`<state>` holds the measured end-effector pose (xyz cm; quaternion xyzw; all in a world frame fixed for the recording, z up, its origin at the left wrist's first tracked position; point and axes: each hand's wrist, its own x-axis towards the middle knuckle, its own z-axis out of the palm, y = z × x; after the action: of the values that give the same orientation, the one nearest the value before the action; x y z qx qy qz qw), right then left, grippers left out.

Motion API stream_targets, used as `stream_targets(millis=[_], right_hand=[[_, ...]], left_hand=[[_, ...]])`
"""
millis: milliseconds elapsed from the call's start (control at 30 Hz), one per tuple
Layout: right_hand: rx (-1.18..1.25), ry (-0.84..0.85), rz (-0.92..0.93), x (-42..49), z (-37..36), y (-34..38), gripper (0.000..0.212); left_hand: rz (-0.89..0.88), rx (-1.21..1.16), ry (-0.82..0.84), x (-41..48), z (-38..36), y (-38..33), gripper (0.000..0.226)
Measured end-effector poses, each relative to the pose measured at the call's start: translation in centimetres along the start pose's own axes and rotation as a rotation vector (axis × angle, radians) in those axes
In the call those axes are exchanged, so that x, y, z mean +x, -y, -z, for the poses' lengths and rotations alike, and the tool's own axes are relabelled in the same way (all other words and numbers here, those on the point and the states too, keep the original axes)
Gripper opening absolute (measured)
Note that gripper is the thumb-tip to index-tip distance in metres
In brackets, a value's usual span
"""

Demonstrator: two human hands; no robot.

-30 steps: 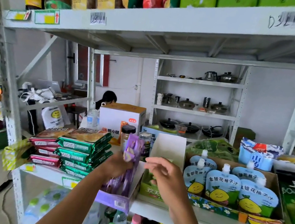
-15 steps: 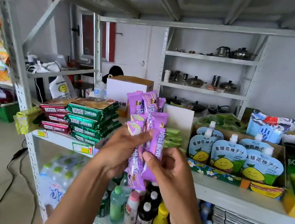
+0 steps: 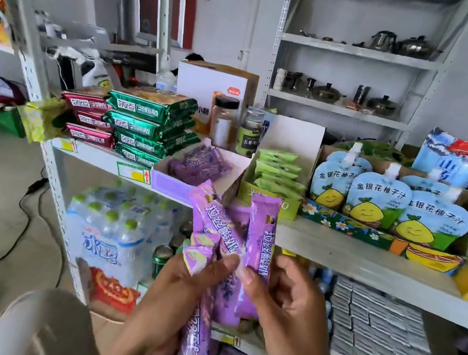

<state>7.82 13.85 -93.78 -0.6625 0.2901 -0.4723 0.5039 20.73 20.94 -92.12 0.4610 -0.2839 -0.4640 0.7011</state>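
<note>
lowered now, purple sticks [image 3: 217,230] sit gripped in left hand [image 3: 186,290]; right hand [image 3: 289,304] pinches one, likely to pull free.

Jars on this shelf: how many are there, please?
2: a black-lidded clear jar stands behind the purple carton; a green-labelled jar stands just right of it. Others may be hidden.

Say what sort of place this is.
Probably a grocery shop or stockroom: metal shelves hold boxed juice pouches, stacked biscuit packs, shrink-wrapped water bottles; left hand and right hand grip purple snack packets.
</note>
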Motion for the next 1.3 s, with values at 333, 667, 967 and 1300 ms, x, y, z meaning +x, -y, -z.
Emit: stream_targets(millis=[333,667,967,1300], right_hand=[[-0.344,0.086,0.015,-1.4,0.9,0.5,0.033],[-0.354,0.031,-0.047,-1.1,1.4,-0.3,0.042],[-0.077,0.192,-0.252,-1.9,0.9,0.9,0.010],[-0.082,0.047,-0.083,-1.7,0.0,0.3,0.024]], left_hand=[[-0.045,0.348,0.165,-1.7,1.6,0.5,0.018],[-0.020,0.237,0.048,-1.6,1.8,1.1,0.016],[-0.024,0.094,-0.062,-1.5,1.6,1.2,0.018],[0.025,0.024,0.049,-1.7,1.0,1.7,0.026]])
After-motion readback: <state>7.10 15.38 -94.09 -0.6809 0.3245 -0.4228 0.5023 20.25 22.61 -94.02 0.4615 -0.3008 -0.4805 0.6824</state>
